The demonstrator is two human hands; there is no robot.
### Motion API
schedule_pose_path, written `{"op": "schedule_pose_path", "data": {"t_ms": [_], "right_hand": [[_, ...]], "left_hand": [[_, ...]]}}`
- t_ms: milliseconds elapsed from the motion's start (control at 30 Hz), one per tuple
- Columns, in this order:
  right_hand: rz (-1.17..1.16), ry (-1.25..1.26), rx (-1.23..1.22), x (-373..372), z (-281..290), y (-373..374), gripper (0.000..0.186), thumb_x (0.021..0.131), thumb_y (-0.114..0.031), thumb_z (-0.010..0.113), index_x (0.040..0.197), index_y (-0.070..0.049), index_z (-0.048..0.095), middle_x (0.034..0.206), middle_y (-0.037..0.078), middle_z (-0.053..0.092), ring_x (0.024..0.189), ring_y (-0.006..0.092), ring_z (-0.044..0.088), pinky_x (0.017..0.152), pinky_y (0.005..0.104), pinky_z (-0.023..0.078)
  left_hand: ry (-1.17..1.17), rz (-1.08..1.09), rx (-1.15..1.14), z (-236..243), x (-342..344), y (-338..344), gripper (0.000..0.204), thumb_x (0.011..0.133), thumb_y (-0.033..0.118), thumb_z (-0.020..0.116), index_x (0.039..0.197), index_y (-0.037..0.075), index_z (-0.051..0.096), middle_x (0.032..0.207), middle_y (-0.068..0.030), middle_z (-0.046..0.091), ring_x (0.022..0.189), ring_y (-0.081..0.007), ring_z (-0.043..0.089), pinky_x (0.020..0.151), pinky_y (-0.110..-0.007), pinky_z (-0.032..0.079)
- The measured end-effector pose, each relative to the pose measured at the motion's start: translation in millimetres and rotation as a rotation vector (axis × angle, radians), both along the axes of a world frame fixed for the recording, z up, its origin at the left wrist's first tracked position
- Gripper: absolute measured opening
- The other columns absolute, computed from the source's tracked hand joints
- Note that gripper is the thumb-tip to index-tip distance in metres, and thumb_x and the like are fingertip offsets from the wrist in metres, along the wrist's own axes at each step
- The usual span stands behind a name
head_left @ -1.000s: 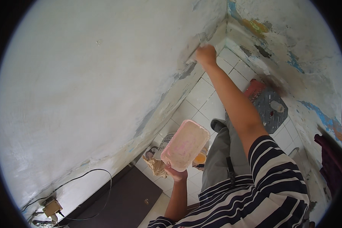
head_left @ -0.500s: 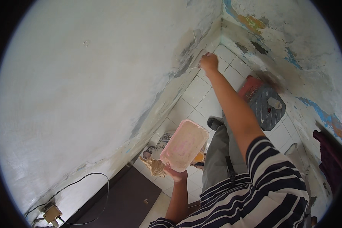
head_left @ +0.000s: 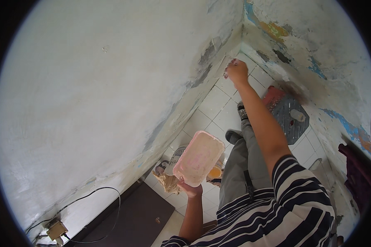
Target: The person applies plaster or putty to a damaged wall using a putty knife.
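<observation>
My left hand [head_left: 189, 189] grips the lower edge of a shallow, rounded pink plastic tub [head_left: 200, 158], its inside coated with pale plaster. The tub is tilted and held over the floor near the left wall. My right arm reaches far forward toward the corner. At its end my right hand [head_left: 236, 73] is closed beside the low part of the left wall [head_left: 111, 90]. From the fingers juts a thin, pale, flat-bladed spreader [head_left: 219, 78], seen nearly edge-on and partly blurred. Grey and pale patches mark the wall near it.
A grey slatted plastic stool [head_left: 290, 119] with a pale cup on it stands by the right wall, next to a red object [head_left: 273, 97]. Below the tub lie a crumpled paper bag [head_left: 166, 181] and an orange-yellow container [head_left: 214, 172]. A socket box [head_left: 57, 231] with a black cable is at lower left.
My right hand has moved slightly right and turned, drawing the spreader away from the left wall. The tub in my left hand has barely shifted. More of my feet shows.
</observation>
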State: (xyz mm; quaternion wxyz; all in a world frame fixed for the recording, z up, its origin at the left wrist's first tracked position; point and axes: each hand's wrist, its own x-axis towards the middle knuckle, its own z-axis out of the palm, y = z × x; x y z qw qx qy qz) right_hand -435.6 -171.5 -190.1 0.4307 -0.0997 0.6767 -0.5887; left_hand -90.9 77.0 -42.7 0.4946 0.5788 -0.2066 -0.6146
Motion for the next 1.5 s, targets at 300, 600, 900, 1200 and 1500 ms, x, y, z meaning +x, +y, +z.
{"op": "schedule_pose_path", "data": {"t_ms": [300,600,900,1200,1500], "right_hand": [[-0.022,-0.224,-0.557,-8,82,-41,0.011,0.087,-0.005,0.057,0.079,0.001,0.059,0.072,0.01,0.06,0.059,0.0183,0.06,0.051,0.0343,0.047],[-0.052,0.258,0.261,4,12,-42,0.025,0.08,-0.018,0.062,0.08,0.006,0.064,0.079,0.027,0.068,0.073,0.0374,0.071,0.065,0.0442,0.056],[-0.033,-0.027,-0.312,-47,114,-4,0.017,0.082,-0.01,0.057,0.075,0.005,0.064,0.072,0.018,0.069,0.055,0.0208,0.063,0.058,0.0353,0.054],[0.026,0.54,0.155,17,21,-77,0.033,0.077,-0.023,0.064,0.078,0.01,0.066,0.083,0.03,0.068,0.081,0.046,0.068,0.079,0.045,0.055],[-0.092,-0.092,-0.524,-15,134,28,0.008,0.085,-0.002,0.061,0.087,0.005,0.061,0.076,0.01,0.063,0.06,0.0155,0.062,0.052,0.0293,0.05]], "left_hand": [[-0.017,-0.009,0.02,-3,2,-1,0.067,0.088,0.049,0.044,0.141,0.008,0.043,0.139,-0.009,0.051,0.131,-0.0291,0.048,0.108,-0.045,0.04],[-0.007,-0.047,0.035,0,-8,-3,0.068,0.087,0.049,0.044,0.142,0.008,0.042,0.139,-0.0089,0.051,0.13,-0.0291,0.049,0.107,-0.045,0.04],[0.011,-0.09,0.017,-8,0,5,0.071,0.09,0.055,0.04,0.145,0.011,0.04,0.144,-0.0078,0.048,0.136,-0.0287,0.043,0.113,-0.048,0.033],[-0.01,-0.075,0.031,-20,10,16,0.068,0.092,0.054,0.039,0.145,0.011,0.039,0.143,-0.0077,0.048,0.136,-0.0286,0.043,0.112,-0.047,0.035],[0.001,-0.096,-0.011,-9,9,12,0.068,0.093,0.054,0.036,0.144,0.01,0.041,0.144,-0.008,0.047,0.136,-0.029,0.043,0.112,-0.046,0.034]]}}
